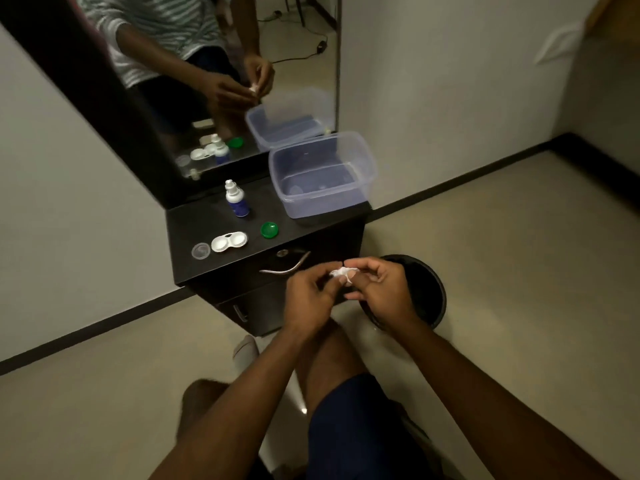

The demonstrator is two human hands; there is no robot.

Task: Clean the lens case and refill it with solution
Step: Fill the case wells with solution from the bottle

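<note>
Both hands, left hand [311, 292] and right hand [375, 289], fingers pinching a white wad [341, 272] near the bin; lens case [229, 241] open on tabletop [194, 220], light, stiff, likely slippery, so grab its narrow middle.

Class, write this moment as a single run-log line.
left hand: pinches tissue | right hand: pinches tissue | lens case: open on cabinet | caps off | bottle: upright
</note>
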